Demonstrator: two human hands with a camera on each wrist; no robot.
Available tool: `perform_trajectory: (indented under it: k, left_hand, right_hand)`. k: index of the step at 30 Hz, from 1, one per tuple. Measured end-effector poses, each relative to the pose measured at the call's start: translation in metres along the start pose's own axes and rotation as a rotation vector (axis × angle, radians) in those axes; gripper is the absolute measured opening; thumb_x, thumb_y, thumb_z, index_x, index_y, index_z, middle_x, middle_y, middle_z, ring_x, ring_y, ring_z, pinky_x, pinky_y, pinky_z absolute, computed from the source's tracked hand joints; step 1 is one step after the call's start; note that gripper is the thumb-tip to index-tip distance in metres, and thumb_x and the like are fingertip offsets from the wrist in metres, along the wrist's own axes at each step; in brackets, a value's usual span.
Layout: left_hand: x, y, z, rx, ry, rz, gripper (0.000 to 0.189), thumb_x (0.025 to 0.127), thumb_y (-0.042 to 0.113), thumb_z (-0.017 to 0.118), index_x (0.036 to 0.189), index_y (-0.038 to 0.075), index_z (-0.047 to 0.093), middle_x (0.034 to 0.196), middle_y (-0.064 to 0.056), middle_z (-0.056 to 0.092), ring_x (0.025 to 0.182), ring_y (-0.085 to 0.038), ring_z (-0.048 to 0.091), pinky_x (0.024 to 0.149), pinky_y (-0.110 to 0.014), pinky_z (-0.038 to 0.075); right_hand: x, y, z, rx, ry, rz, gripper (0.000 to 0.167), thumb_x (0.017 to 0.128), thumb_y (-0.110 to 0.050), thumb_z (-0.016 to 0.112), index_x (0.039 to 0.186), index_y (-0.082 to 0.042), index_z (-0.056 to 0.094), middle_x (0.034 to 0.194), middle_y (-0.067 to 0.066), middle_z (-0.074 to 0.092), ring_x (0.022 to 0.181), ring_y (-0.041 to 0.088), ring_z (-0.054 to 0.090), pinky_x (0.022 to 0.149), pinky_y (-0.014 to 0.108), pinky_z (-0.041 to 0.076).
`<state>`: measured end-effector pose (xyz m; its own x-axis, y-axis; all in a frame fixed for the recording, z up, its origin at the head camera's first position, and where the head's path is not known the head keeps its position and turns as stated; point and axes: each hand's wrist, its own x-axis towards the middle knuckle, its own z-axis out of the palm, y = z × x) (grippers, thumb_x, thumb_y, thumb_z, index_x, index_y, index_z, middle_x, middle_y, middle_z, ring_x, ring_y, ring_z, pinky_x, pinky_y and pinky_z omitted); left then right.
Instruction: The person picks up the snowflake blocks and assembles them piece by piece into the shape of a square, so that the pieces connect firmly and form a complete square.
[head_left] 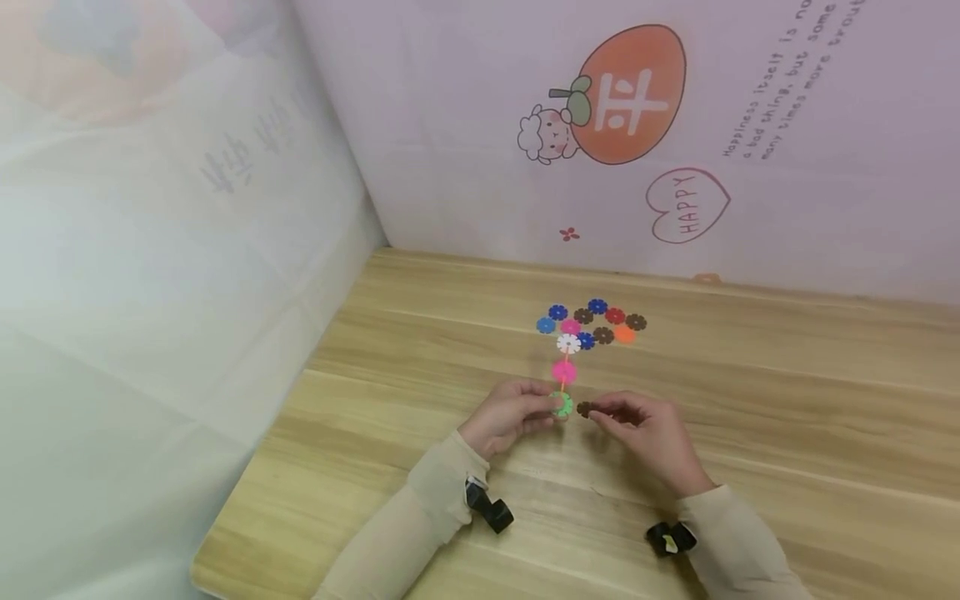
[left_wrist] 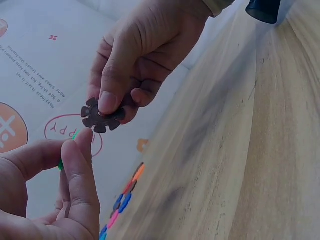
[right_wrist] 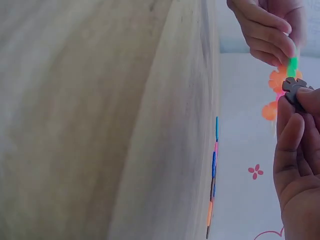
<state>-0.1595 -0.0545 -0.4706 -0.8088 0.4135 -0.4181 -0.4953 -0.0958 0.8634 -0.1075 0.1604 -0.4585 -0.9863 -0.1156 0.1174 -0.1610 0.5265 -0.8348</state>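
My left hand [head_left: 513, 414] pinches a green snowflake disc [head_left: 562, 404] between thumb and fingers. From it runs a chain of joined discs: a pink disc [head_left: 564, 372], a white disc [head_left: 568, 342], and orange discs [right_wrist: 278, 80] seen edge-on in the head view. The chain appears raised off the table. My right hand [head_left: 651, 433] pinches a dark brown snowflake disc [left_wrist: 100, 117] by its edge, just right of the green disc. A small gap separates the two discs in the head view. Fingers hide most of the green disc in the left wrist view.
Several loose snowflake discs lie flat beyond the hands, among them a red disc [head_left: 615, 316], an orange disc [head_left: 625, 334] and a light blue disc [head_left: 545, 326]. The wooden table [head_left: 750, 375] meets a printed cloth [head_left: 465, 167] at its back and left.
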Motion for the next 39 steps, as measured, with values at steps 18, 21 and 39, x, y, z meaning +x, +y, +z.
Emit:
perform_trajectory:
  k: [18,21,39]
  left_hand:
    - [-0.0073,0.0056,0.0030,-0.011,-0.046,-0.019,0.023,0.090,0.000,0.066,0.112,-0.005,0.063,0.097,-0.009,0.070,0.079,-0.013,0.069,0.072,-0.019,0.060]
    - [-0.0076,0.0061,0.0034,-0.013,-0.046,-0.024,0.022,0.090,-0.001,0.065,0.111,-0.005,0.062,0.097,-0.009,0.070,0.079,-0.013,0.070,0.072,-0.019,0.060]
    - [-0.0069,0.0066,-0.0003,-0.043,-0.057,-0.043,0.023,0.092,0.000,0.064,0.114,-0.006,0.062,0.095,-0.008,0.070,0.080,-0.013,0.071,0.075,-0.020,0.060]
  right_hand:
    - [-0.0040,-0.0092,0.0067,0.049,0.007,-0.027,0.009,0.088,-0.018,0.075,0.097,-0.017,0.076,0.098,-0.001,0.077,0.084,0.002,0.069,0.075,0.018,0.057]
    - [-0.0036,-0.0085,0.0066,0.058,0.013,-0.048,0.008,0.087,-0.016,0.075,0.095,-0.017,0.076,0.097,-0.001,0.077,0.084,0.001,0.069,0.074,0.018,0.058]
    - [0.0004,-0.0047,0.0090,0.066,0.038,-0.125,0.009,0.085,-0.011,0.076,0.094,-0.014,0.077,0.095,0.001,0.077,0.084,0.000,0.069,0.075,0.019,0.059]
